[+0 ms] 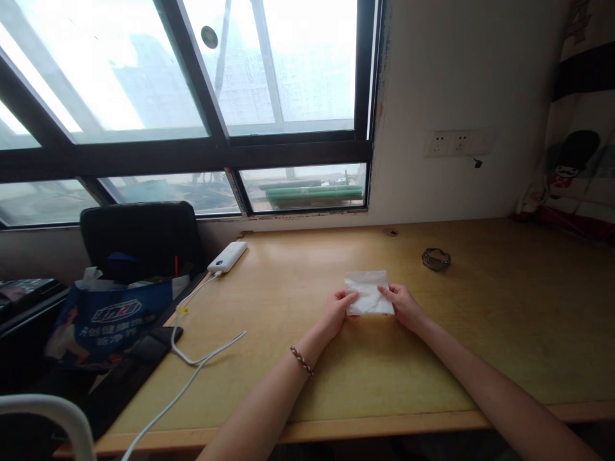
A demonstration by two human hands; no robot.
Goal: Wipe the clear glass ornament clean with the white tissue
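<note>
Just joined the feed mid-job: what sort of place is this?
Probably a home room with a long wooden desk under a black-framed window. A white power bank charges there; both hands hold a white tissue.

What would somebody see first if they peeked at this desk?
Right in the middle of the wooden desk, the left hand and right hand pinch the sides of a white tissue lying flat. At the desk's left edge, a white power bank trails a long cable.

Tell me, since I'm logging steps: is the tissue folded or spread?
Folded: the tissue lies as a small rectangle.
</note>
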